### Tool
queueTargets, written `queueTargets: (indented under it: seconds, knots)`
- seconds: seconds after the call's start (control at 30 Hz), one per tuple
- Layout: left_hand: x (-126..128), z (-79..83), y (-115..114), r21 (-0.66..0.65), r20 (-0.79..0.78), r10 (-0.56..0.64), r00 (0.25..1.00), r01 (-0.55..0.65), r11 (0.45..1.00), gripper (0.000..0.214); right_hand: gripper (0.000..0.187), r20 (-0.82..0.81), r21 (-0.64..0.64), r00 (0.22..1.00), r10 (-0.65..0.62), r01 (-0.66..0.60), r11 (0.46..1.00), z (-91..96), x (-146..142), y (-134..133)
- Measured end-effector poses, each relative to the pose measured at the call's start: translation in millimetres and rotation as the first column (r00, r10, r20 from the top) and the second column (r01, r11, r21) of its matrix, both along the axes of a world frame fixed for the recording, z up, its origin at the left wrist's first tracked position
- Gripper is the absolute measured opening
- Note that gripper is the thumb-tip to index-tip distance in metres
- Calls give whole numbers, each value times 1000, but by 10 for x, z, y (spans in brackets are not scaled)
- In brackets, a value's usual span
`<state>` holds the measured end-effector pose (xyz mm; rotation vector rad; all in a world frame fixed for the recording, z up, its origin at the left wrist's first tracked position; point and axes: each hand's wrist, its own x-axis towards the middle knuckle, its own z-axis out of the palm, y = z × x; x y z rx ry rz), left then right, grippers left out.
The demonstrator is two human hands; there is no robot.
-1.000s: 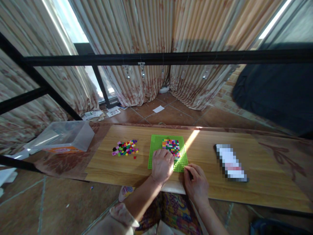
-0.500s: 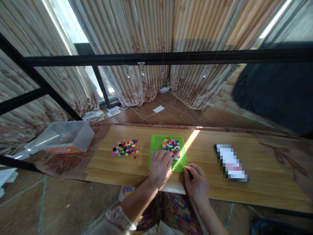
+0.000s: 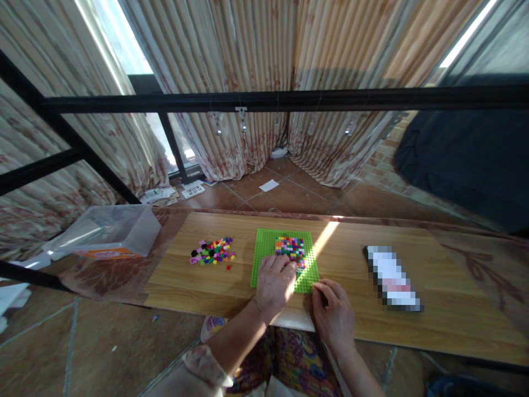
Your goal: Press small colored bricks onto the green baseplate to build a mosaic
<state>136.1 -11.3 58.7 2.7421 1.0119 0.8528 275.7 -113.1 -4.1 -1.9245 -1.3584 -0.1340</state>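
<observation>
A green studded baseplate [image 3: 266, 247] lies on the wooden table [image 3: 372, 325]. A patch of small multicoloured bricks [image 3: 290, 248] is fixed on its far right part. My left hand [image 3: 274, 284] rests on the plate's near half, fingers bent, fingertips touching the near edge of the brick patch. My right hand [image 3: 334, 314] sits at the plate's near right corner with curled fingers pinched against its edge. A loose pile of coloured bricks [image 3: 212, 251] lies to the left of the plate.
A clear plastic tub [image 3: 111, 229] stands at the table's left end. A blurred oblong object [image 3: 392, 278] lies on the right side. A black metal bar [image 3: 289, 100] crosses in front of the curtains. Papers lie on the tiled floor beyond.
My left hand has shifted slightly, its fingertips now reaching the near edge of the brick patch. My right hand stays at the plate's corner.
</observation>
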Motion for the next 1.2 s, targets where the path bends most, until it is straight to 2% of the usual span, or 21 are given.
queueTargets:
  seconds: [0.27,0.43,0.6,0.77,0.87,0.97,1.07,1.2]
  knots:
    - [4,18,39,89,-119,-78,990,89,992,16,28,-12,14,1000,4,-4,1000,1,-3,-4]
    - [-17,50,46,61,-96,-82,992,88,994,15,32,-23,6,1000,4,-3,1000,0,4,1]
    - [-156,66,-10,-39,118,61,991,-57,998,24,33,-20,2,1000,3,-3,1000,36,-3,-4]
    - [-678,-63,56,-161,248,324,913,-291,943,21,35,-17,3,1000,12,-12,1000,48,5,-27]
    - [-1064,-187,107,-213,242,444,862,-399,892,20,39,-1,-2,1000,6,-6,1000,21,28,-39]
    - [-1320,-289,129,-240,200,529,825,-482,843,20,42,18,-13,1000,17,-16,1000,-19,55,-46]
    - [-1381,-338,144,-246,153,549,822,-506,827,21,43,29,-19,999,15,-15,1000,-47,79,-52]
    - [-1288,-334,191,-260,85,521,849,-486,835,16,45,65,-26,998,7,-6,1000,-46,97,-56]
